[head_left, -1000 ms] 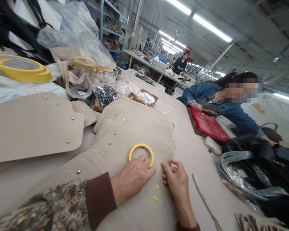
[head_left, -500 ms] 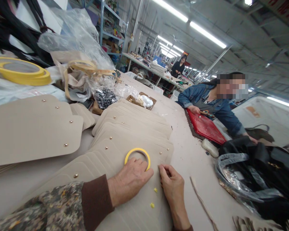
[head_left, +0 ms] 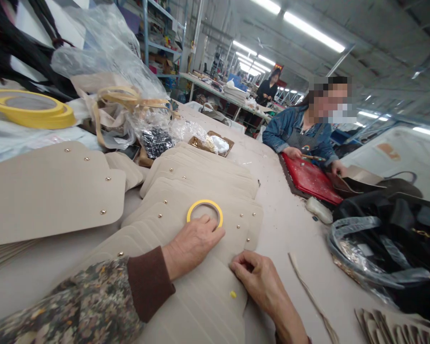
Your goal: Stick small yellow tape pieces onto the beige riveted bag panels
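My left hand [head_left: 193,246] is closed on a roll of yellow tape [head_left: 219,212], which stands out above the fingers over overlapping beige panels [head_left: 200,181]. My right hand [head_left: 260,279] is close by, lower and to the right, thumb and fingertips pinched together at the panels' right edge. Whatever lies between those fingertips is hidden. Just below them, a small yellow bit [head_left: 232,294] rests on a panel. Small metal studs [head_left: 241,215] sit near the panel corners.
Another stack of beige panels [head_left: 50,191] lies at left, below yellow tape rolls [head_left: 32,119]. Across the table, a co-worker [head_left: 294,129] handles pieces beside a red board [head_left: 308,179]. Black bags [head_left: 387,248] fill the right side; a thin beige strip [head_left: 308,291] lies nearer.
My right hand has moved down and left along the panels. Two yellow bits showed before; one shows now. The left hand keeps the tape roll. The co-worker's far arm has drawn in.
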A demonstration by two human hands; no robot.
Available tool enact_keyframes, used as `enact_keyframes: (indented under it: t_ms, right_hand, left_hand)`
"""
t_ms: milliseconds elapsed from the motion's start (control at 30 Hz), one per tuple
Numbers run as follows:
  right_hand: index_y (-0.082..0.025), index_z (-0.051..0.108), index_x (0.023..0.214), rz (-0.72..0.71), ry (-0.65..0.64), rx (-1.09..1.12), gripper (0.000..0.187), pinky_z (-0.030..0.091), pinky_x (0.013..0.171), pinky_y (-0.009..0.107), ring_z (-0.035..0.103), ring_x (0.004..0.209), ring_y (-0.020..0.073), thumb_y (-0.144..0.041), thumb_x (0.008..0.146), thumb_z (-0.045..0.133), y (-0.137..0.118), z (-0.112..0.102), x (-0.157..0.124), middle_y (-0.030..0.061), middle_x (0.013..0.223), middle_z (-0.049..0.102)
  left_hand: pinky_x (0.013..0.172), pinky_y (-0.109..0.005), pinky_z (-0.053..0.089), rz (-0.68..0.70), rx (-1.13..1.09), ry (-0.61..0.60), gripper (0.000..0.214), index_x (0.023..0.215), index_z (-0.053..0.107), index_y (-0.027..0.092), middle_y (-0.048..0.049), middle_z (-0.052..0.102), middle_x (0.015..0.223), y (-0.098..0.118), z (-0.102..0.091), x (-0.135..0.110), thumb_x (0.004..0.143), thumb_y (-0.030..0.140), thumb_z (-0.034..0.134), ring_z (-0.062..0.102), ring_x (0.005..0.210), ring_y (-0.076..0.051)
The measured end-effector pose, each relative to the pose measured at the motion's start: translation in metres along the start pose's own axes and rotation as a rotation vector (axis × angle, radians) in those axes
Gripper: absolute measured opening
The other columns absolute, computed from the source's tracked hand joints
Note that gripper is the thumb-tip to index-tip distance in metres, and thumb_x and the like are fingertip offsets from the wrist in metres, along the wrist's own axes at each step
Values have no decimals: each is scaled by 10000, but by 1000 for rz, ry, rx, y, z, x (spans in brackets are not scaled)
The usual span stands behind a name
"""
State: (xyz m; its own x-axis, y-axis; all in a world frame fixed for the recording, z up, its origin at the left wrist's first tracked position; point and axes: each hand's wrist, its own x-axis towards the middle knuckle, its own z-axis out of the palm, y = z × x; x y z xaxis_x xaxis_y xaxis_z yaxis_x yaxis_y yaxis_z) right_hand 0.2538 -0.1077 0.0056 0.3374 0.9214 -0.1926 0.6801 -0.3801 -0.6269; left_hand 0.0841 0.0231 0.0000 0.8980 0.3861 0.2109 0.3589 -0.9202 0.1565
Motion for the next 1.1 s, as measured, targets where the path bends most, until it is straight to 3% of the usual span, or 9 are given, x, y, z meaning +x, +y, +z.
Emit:
enact_keyframes:
  t_ms: [100, 267, 500, 667, 767, 900, 1100]
  right_hand:
    - [-194, 697, 683, -27, -20, 8, 201, 395, 573, 230, 580, 599, 150, -308, 816, 597, 4, 0, 0, -12, 615, 656]
    - [-210, 717, 961, -97, 139, 84, 274, 469, 779, 268, 667, 853, 192, -372, 898, 506, 13, 4, 6, 38, 939, 744]
    - [-237, 691, 881, -83, 157, -57, 167, 458, 643, 260, 639, 664, 167, -330, 878, 552, 15, 14, 13, -12, 734, 702]
    - [-208, 711, 887, -171, 334, 96, 217, 490, 599, 240, 630, 616, 153, -384, 881, 583, 20, 16, 8, 8, 736, 701]
    - [-199, 708, 957, -321, 364, 199, 186, 515, 612, 220, 652, 682, 147, -319, 906, 575, 13, 16, 2, 28, 824, 717]
    - [-198, 661, 1078, -585, 359, 187, 204, 538, 716, 232, 662, 805, 144, -161, 898, 574, -5, 18, -2, 51, 953, 707]
    - [-196, 646, 1023, -723, 390, 36, 207, 537, 768, 262, 662, 854, 160, -76, 895, 537, -17, 22, -1, 62, 925, 699]
  left_hand:
    - [712, -362, 423, -10, 24, -17, 103, 897, 547, 176, -72, 570, 908, 0, -1, -1, 920, 98, 484, 493, 839, -239]
    - [743, -395, 419, 23, 47, -23, 123, 889, 545, 183, -73, 561, 885, 0, -3, -3, 875, 74, 490, 492, 822, -253]
    - [698, -370, 428, 66, 47, -60, 106, 866, 532, 185, -53, 565, 832, 7, -8, -17, 880, 87, 495, 507, 774, -243]
    - [616, -282, 441, 114, -89, 14, 89, 969, 533, 182, -18, 579, 831, 7, -11, -24, 952, 138, 458, 545, 717, -183]
    - [616, -267, 484, 127, -211, 96, 165, 1126, 506, 178, -15, 613, 835, 4, -7, -24, 990, 185, 412, 598, 721, -176]
    - [736, -290, 549, 156, -306, 229, 382, 1373, 311, 142, -74, 682, 987, 2, -1, -24, 1005, 192, 403, 670, 869, -187]
    - [695, -296, 571, 160, -304, 234, 341, 1332, 320, 125, -94, 693, 962, 6, 2, -24, 1017, 231, 397, 696, 845, -203]
